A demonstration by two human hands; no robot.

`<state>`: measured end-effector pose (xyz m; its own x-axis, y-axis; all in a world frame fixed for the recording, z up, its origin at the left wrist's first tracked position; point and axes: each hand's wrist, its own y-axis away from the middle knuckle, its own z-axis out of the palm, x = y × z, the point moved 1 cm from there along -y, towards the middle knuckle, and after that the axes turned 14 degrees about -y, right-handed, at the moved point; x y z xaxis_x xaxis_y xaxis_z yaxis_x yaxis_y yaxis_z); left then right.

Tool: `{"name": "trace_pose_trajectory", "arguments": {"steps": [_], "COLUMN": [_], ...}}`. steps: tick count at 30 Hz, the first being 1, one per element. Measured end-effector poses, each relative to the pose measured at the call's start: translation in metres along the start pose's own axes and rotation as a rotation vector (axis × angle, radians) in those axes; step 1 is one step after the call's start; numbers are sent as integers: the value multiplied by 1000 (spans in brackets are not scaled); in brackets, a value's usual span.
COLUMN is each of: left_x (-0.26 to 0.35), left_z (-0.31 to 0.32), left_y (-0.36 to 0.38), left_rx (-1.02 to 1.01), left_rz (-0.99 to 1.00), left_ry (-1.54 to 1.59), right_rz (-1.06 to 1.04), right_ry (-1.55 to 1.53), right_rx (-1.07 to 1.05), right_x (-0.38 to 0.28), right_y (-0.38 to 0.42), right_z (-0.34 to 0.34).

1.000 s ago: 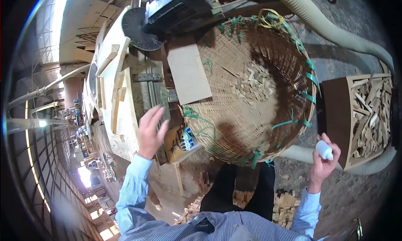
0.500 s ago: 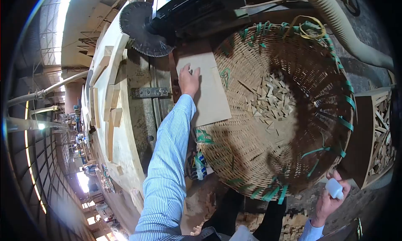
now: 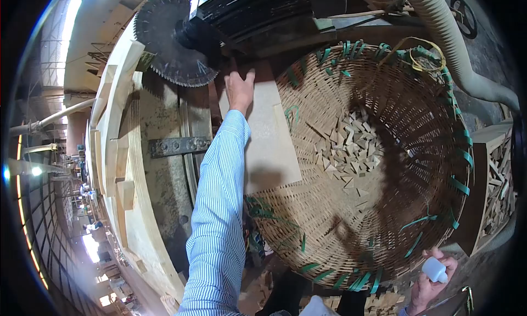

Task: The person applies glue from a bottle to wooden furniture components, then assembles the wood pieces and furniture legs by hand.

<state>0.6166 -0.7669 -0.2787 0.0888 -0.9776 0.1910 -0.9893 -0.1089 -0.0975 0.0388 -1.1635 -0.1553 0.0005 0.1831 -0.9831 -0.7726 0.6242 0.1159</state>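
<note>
My left hand [image 3: 240, 91] reaches out past the far end of a pale flat board [image 3: 269, 146], close to a large toothed circular saw blade [image 3: 173, 39]. Its thumb and fingers are apart, and nothing shows between them. At the lower right, my right hand [image 3: 422, 288] has its fingers wrapped round a small whitish plastic bottle [image 3: 435, 270], next to the rim of a big woven basket [image 3: 329, 228]. Small cut wood pieces [image 3: 354, 143] lie heaped in the basket. The board's near right corner overlaps the basket's left side.
A dark machine housing [image 3: 258, 11] stands behind the blade. Light wooden strips [image 3: 118, 151] lie on the left. A ribbed hose [image 3: 447, 41] curves down at the upper right, above a box of wood offcuts [image 3: 497, 179]. More wood pieces lie on the floor below.
My left hand has moved forward along the board to its far end. My right hand still holds the bottle near the basket rim. The whole view has shifted slightly.
</note>
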Motion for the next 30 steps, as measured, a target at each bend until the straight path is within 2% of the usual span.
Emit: {"name": "trace_pose_trajectory", "arguments": {"steps": [3,5,7,9,11,12,14,15,17,18,20,21,22,23,27,29,30], "left_x": [0,2,-6,-15,-25,-23,-32,-31,-29,-22,-21,-23,-25,-27,-24,-14,-11], "left_z": [-5,-2,12,27,42,39,43,40,39,28,25,29,30,31,30,29,29], "left_y": [-14,-18,-30,-44,-57,-59,-76,-83,-91,-85,-79,-79,-78,-80,-72,-64,-63], "left_rx": [-22,-50,93,96,236,269,242,215,210,183,154,240,324,322,413,459,516], "left_rz": [62,23,61,78,205,204,267,327,308,293,278,311,342,343,391,406,427], "left_ry": [57,156,82,128,52,24,145,263,271,228,187,80,-30,-32,32,20,4], "right_rz": [28,69,79,89,-63,-63,120,118,148,147,688,688,544,399,259,119,119], "right_ry": [17,30,39,50,128,130,57,57,86,87,-351,-352,-372,-388,-275,-63,-64], "right_rx": [36,72,64,58,-361,-358,71,75,16,17,73,75,29,-17,-125,-239,-238], "right_x": [4,2,5,14,29,26,14,10,6,13,34,34,28,23,23,25,24], "right_y": [2,3,4,9,18,17,11,9,7,13,33,32,28,24,17,16,16], "right_z": [0,4,-1,-18,-43,-32,-2,2,6,-17,-81,-75,-56,-41,-23,-22,-24]}}
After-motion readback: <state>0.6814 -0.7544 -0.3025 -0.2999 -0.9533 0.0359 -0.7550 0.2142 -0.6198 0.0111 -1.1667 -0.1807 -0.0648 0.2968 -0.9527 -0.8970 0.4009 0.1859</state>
